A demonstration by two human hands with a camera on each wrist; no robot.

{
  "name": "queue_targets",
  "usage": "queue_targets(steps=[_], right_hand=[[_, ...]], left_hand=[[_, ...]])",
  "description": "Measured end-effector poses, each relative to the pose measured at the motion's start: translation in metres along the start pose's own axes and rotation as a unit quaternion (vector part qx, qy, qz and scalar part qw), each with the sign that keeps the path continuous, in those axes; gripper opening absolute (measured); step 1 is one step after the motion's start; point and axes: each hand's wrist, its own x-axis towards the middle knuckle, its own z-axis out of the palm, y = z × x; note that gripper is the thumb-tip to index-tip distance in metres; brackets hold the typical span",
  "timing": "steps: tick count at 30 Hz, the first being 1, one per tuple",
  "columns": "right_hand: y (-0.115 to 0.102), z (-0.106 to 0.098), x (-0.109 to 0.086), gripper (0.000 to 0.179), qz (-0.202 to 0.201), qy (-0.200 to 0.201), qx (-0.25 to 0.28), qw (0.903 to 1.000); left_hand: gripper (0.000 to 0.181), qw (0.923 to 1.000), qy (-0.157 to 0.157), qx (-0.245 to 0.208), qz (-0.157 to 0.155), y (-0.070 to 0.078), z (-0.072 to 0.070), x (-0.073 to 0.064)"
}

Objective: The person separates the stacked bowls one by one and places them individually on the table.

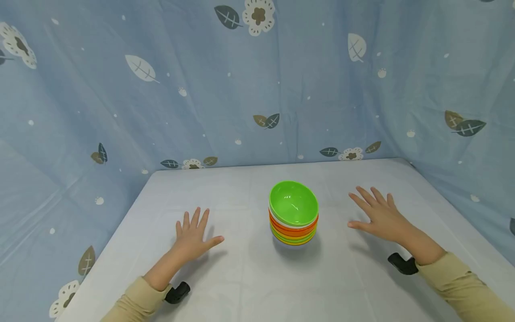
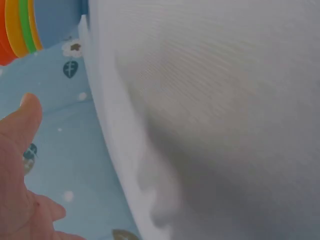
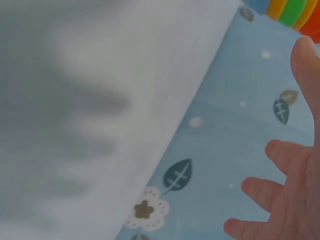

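A stack of nested bowls (image 1: 293,212) stands upright near the middle of the table. The top bowl is bright green, and rims of white, orange, yellow and green show beneath it. To the left of the stack my left hand (image 1: 191,241) hovers over the cloth with fingers spread, holding nothing. On the other side, my right hand (image 1: 380,217) is also spread and bare, apart from the bowls. Both wrist views catch only the lower coloured bands of the stack, in the left wrist view (image 2: 17,27) and the right wrist view (image 3: 295,12).
A white cloth (image 1: 249,286) covers the table. Blue curtain fabric (image 1: 225,89) with leaf and flower prints hangs behind it and along both sides. A black wrist mount shows under each sleeve, one at the left (image 1: 178,293) and one at the right (image 1: 402,264).
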Motion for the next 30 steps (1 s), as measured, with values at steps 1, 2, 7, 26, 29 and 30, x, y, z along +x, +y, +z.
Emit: queue_targets(steps=[1, 2, 7, 26, 29, 30], right_hand=[[-0.002, -0.001, 0.001, 0.086, -0.003, 0.001, -0.003, 1.0], [-0.005, -0.003, 0.003, 0.086, -0.007, 0.003, -0.005, 1.0], [-0.021, -0.013, 0.009, 0.085, -0.028, 0.013, -0.009, 0.9995], [-0.071, -0.016, 0.034, 0.089, -0.053, 0.034, 0.096, 0.9934], [-0.075, -0.014, 0.036, 0.089, -0.066, 0.038, 0.112, 0.9907], [-0.076, -0.013, 0.036, 0.089, -0.071, 0.04, 0.117, 0.9898]], left_hand=[[0.097, 1.0, -0.001, -0.001, 0.0, 0.001, 0.0, 0.0], [0.097, 1.0, -0.001, -0.004, 0.001, 0.003, 0.0, 0.001], [0.095, 0.9994, 0.001, -0.029, 0.018, 0.011, 0.001, 0.005], [0.093, 0.9774, 0.015, -0.195, 0.08, 0.056, 0.006, 0.019], [0.091, 0.9707, 0.024, -0.225, 0.081, 0.065, 0.008, 0.02], [0.09, 0.9678, 0.029, -0.236, 0.082, 0.067, 0.008, 0.021]])
